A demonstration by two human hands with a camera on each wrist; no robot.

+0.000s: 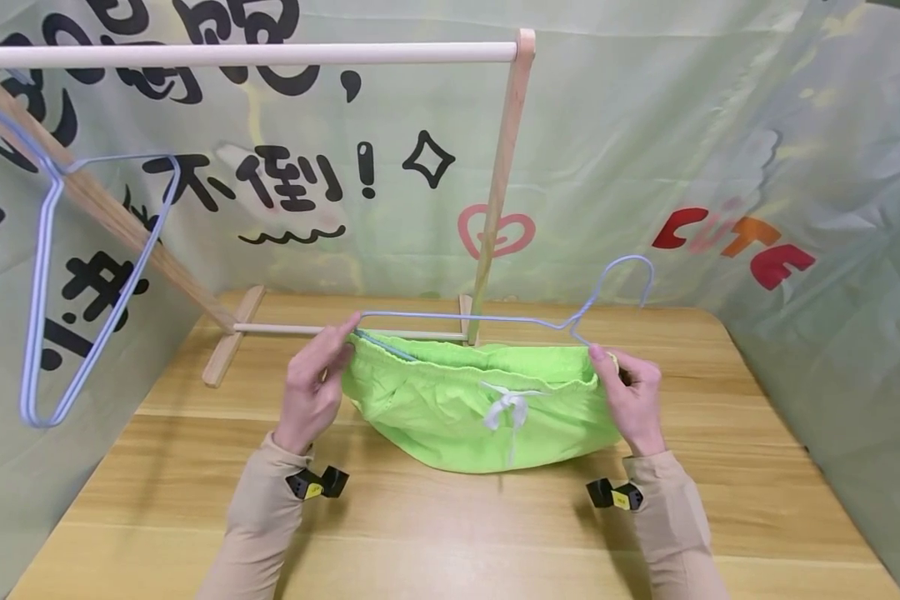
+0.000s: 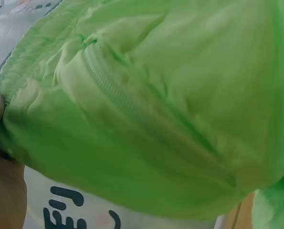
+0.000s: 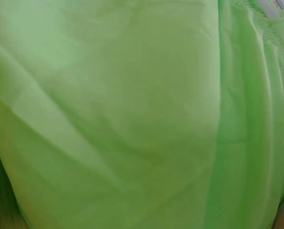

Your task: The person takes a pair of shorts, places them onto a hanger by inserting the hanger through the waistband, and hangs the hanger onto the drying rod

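Left hand (image 1: 313, 392) and right hand (image 1: 634, 398) grip the waistband (image 1: 461, 372) of a bright-green fabric garment (image 1: 435, 429) over the wooden desk (image 1: 750, 467); the lilac wire hanger (image 1: 457, 316) seems only partly inserted, its hook (image 1: 628, 257) off the white round rail (image 1: 270, 55).

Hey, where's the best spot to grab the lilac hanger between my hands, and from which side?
Probably take the hanger by its neck, just under the hook, coming from your right with the right hand. Hook and neck stick up clear of the green garment, close to that hand, while one long side runs left toward your left hand.
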